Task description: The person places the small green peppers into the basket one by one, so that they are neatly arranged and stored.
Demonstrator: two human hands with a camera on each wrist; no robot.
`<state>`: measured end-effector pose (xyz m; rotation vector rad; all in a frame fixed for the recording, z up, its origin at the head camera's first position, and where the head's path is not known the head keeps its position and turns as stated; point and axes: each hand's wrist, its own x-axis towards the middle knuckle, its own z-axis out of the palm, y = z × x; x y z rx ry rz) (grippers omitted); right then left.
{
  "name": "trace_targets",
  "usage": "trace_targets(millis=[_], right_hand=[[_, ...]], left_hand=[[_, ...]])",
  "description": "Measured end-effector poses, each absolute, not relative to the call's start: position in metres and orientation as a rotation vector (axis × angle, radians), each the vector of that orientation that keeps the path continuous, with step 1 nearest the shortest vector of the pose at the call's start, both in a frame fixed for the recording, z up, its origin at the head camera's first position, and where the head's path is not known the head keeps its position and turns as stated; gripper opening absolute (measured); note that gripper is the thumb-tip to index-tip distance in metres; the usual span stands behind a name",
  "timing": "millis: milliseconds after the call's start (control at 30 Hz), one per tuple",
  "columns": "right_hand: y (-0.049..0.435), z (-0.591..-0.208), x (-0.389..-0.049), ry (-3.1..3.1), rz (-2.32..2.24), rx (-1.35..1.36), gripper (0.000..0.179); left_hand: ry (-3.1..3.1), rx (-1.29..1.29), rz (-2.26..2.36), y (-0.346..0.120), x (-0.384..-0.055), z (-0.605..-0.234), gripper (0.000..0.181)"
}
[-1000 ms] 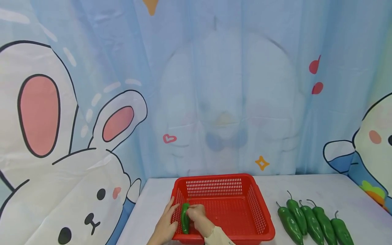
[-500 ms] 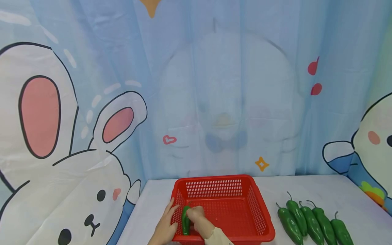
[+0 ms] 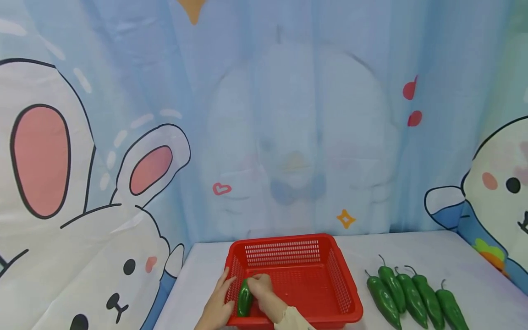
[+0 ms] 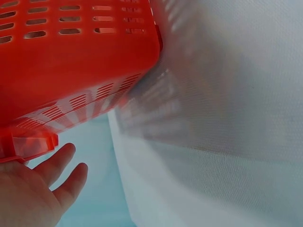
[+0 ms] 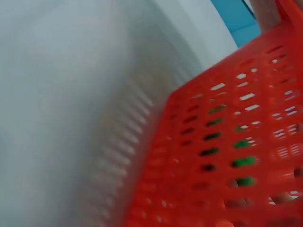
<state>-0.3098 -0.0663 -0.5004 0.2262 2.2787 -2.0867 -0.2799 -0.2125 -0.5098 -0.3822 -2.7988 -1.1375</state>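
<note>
Your right hand [image 3: 266, 292] pinches the long glossy green pepper [image 3: 244, 300], which has turned a little inside the red perforated plastic basket [image 3: 305, 288], so placing seems unfinished; your left hand [image 3: 216, 302], fingers straight, rests at its left side

Beyond the right grip [image 3: 266, 293] hangs a pale blue curtain [image 3: 363, 137], a cartoon rabbit [image 3: 95, 256] printed left of that grip, an orange star [image 3: 345, 219] right; a white tabletop [image 3: 197, 270] spreads beneath.
</note>
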Motion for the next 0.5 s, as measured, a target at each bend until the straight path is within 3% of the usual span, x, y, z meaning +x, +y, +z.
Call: trace_targets(millis=[200, 500], right_hand=[[-0.05, -0.479, -0.303, 2.259, -2.072, 0.118, 0.034], [-0.024, -0.446, -0.296, 2.123, -2.067, 0.041, 0.04]], left_hand=[[-2.806, -0.388, -1.157, -0.21, -0.281, -0.513, 0.065], [-2.839, -0.359, -1.174, -0.213, -0.281, -0.512, 0.065]])
